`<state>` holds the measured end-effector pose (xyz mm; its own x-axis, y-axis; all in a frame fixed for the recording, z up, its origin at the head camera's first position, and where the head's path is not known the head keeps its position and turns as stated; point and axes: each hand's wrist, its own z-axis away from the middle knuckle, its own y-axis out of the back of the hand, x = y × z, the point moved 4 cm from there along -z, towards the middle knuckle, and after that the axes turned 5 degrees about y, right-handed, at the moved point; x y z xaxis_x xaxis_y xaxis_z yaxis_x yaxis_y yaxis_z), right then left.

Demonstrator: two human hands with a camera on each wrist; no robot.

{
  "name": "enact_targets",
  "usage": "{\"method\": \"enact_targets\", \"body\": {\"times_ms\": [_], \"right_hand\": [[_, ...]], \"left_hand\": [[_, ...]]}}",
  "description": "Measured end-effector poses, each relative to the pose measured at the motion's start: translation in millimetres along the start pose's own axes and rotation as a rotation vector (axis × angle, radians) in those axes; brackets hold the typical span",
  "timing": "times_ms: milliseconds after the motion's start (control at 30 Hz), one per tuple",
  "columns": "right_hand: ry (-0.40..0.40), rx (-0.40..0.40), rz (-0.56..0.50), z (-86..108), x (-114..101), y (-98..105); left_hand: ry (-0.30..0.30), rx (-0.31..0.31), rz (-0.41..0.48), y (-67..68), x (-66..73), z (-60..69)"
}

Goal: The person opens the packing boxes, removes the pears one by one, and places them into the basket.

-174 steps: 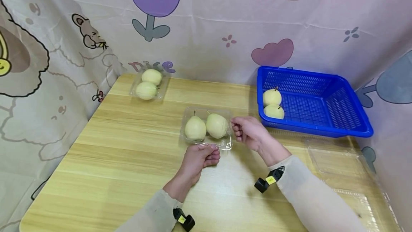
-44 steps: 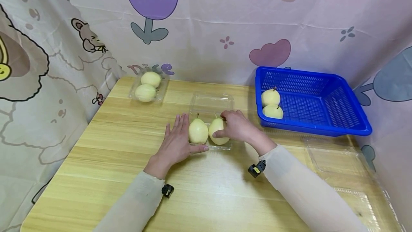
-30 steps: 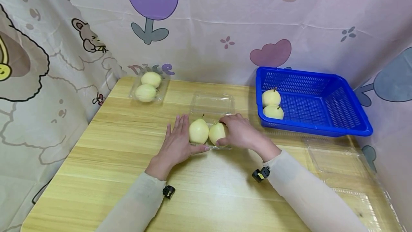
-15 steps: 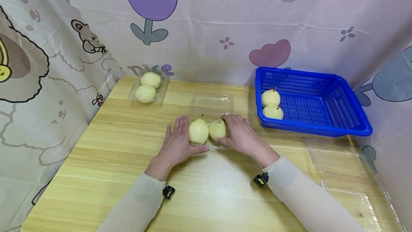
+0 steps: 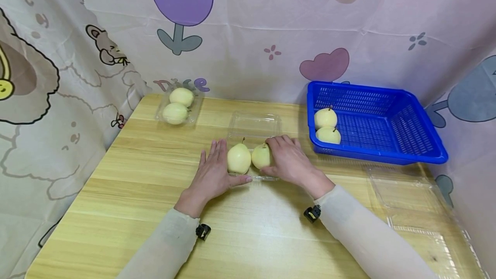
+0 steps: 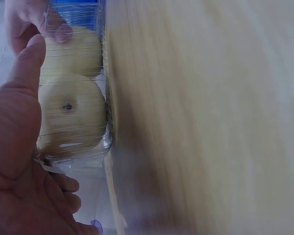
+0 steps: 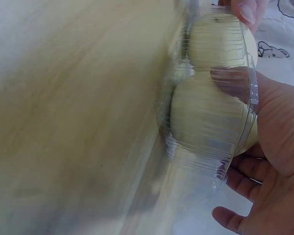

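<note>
Two pale yellow pears, the left one (image 5: 239, 158) and the right one (image 5: 261, 156), sit side by side in a clear plastic box whose lid (image 5: 255, 125) lies open behind them. The left hand (image 5: 211, 171) lies along the box's left side with straight fingers, its thumb along the front edge. Around the right pear curl the fingers and thumb of the right hand (image 5: 290, 161). Through the ribbed clear wall (image 7: 210, 152), the right wrist view shows that thumb on the pear. In the left wrist view the left thumb (image 6: 27, 68) lies along the box's rim.
A blue basket (image 5: 379, 154) with two pears (image 5: 325, 118) stands at the back right. Another clear box with two pears (image 5: 175, 113) is at the back left. Clear plastic containers (image 5: 407, 188) lie along the right edge of the wooden table (image 5: 248, 236).
Since the earliest frame, the box's lid has been opened backward. The left hand has moved to the box's left side; the right hand has taken hold of the right pear, which has turned slightly.
</note>
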<state>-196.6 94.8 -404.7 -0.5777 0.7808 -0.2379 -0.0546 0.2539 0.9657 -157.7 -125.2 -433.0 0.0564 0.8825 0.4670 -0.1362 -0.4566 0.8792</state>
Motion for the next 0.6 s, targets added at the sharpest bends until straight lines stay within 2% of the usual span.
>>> {"method": "enact_targets", "body": {"times_ms": [300,600], "right_hand": [[0.073,0.021,0.131,-4.5,-0.1,1.6],[0.09,0.049,0.128,-6.8,-0.1,4.5]], "left_hand": [[0.001,-0.007,-0.004,0.7,0.7,-0.7],[0.01,-0.004,0.0,-0.1,0.4,-0.8]]}}
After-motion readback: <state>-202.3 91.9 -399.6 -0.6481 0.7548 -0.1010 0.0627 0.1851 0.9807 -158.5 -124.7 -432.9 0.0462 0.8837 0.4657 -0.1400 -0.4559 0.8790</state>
